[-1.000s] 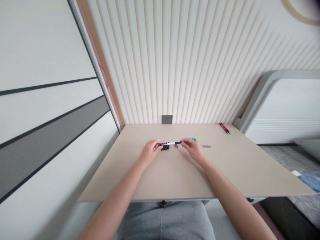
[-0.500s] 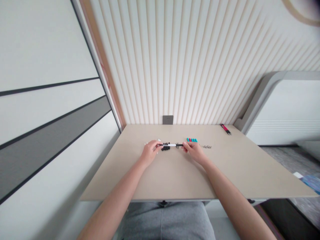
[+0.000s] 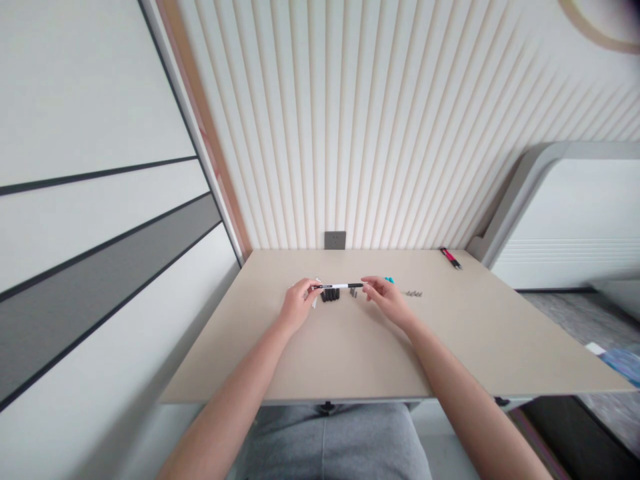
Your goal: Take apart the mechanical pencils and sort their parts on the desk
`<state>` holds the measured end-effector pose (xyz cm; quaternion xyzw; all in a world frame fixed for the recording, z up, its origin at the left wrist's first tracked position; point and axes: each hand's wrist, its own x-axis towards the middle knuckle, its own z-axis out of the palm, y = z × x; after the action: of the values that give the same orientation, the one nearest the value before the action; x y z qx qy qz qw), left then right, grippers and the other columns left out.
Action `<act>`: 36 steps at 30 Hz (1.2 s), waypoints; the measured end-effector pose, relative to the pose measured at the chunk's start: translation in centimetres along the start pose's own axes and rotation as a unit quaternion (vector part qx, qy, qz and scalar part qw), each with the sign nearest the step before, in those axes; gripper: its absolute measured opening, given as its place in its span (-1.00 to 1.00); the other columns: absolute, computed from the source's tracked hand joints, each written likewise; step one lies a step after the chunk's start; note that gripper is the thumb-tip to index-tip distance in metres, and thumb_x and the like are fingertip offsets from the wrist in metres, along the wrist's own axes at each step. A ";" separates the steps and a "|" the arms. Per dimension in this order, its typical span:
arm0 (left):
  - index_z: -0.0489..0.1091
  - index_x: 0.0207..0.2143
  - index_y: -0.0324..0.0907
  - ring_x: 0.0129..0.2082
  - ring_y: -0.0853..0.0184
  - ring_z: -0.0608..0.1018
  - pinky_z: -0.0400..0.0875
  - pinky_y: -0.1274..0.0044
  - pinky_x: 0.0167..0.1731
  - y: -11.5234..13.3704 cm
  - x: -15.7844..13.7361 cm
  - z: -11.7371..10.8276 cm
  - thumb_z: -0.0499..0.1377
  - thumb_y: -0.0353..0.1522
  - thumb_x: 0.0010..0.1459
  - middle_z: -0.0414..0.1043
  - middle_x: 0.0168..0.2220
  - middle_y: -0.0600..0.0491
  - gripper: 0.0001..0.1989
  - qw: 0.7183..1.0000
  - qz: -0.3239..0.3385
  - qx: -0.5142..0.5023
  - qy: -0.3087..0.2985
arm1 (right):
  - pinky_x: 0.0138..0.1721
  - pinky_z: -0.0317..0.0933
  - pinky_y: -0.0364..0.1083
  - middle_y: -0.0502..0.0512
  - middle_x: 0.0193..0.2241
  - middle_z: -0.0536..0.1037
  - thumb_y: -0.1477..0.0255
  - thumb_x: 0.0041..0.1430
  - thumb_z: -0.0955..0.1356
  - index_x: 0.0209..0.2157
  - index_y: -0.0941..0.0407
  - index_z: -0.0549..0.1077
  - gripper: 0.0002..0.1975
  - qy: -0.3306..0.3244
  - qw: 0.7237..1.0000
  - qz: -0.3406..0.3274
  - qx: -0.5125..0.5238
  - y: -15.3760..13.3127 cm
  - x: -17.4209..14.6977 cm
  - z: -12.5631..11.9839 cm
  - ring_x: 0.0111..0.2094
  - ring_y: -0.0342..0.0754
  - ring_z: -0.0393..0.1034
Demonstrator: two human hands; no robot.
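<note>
A black-and-white pen [image 3: 343, 286] lies level across the space between my hands, above the table. My left hand [image 3: 299, 303] is shut on its left end, with thumb and fingers pinched. At its dark right end, my right hand [image 3: 387, 300] has thumb and index finger slightly parted around the tip. Below the pen, several black pen pieces [image 3: 331, 295] sit side by side. Small grey pieces [image 3: 354, 293] lie near the right fingertips. Turquoise pieces [image 3: 389, 280] are partly hidden behind my right hand. White pieces [image 3: 315, 302] show beside my left hand.
Several springs [image 3: 414, 294] lie right of my right hand. Pens with pink and black parts [image 3: 451, 258] rest at the table's back right. The beige table [image 3: 345, 360] meets a ribbed wall with a dark socket [image 3: 335, 240]. A white cabinet [image 3: 150, 293] stands on the left.
My right thumb and index finger have loosened from the pen's right end and spread apart. The pen has risen slightly. My right hand now covers more of the coloured pieces.
</note>
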<state>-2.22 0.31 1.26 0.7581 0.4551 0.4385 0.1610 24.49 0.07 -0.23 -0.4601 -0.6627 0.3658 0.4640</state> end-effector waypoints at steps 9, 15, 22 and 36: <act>0.46 -0.23 -0.13 -0.38 0.38 0.46 0.32 0.56 -0.29 -0.2 0.0 0.1 0.16 -0.37 0.19 0.49 -0.34 0.09 -0.89 1.000 0.019 0.008 -0.020 | -0.50 0.10 -0.14 0.03 -0.59 0.43 0.07 0.26 0.18 -0.53 0.15 0.45 -0.49 -0.014 0.994 0.016 -0.102 -0.4 -0.4 -0.1 -0.56 -0.14 0.22; 0.45 -0.23 -0.13 -0.39 0.38 0.46 0.33 0.56 -0.30 -0.1 0.0 0.1 0.15 -0.35 0.20 0.50 -0.33 0.09 -0.88 1.000 0.008 0.004 -0.012 | -0.36 0.21 -0.11 0.07 -0.50 0.48 0.09 0.29 0.15 -0.32 0.16 0.51 -0.51 0.010 0.998 0.002 -0.066 0.0 -0.2 0.1 -0.47 -0.10 0.34; 0.45 -0.24 -0.14 -0.39 0.37 0.47 0.34 0.56 -0.31 -0.1 0.0 0.2 0.14 -0.34 0.21 0.51 -0.32 0.08 -0.88 1.000 0.001 -0.001 -0.005 | -0.36 0.20 -0.12 0.01 -0.48 0.45 0.17 0.17 0.32 -0.20 0.13 0.45 -0.67 0.008 0.999 -0.029 -0.040 -0.6 -0.3 -0.1 -0.44 -0.10 0.33; 0.45 -0.24 -0.13 -0.39 0.38 0.48 0.33 0.57 -0.32 0.0 0.0 0.2 0.14 -0.33 0.21 0.51 -0.32 0.08 -0.88 1.000 -0.001 0.003 -0.004 | -0.33 0.23 -0.11 0.06 -0.41 0.50 0.11 0.18 0.30 -0.07 0.11 0.42 -0.58 0.026 0.998 -0.035 -0.045 -0.3 -0.3 -0.1 -0.40 -0.08 0.37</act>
<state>-2.09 0.32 1.13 0.7595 0.4571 0.4340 0.1608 24.57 -0.27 0.04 -0.4668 -0.6819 0.3070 0.4720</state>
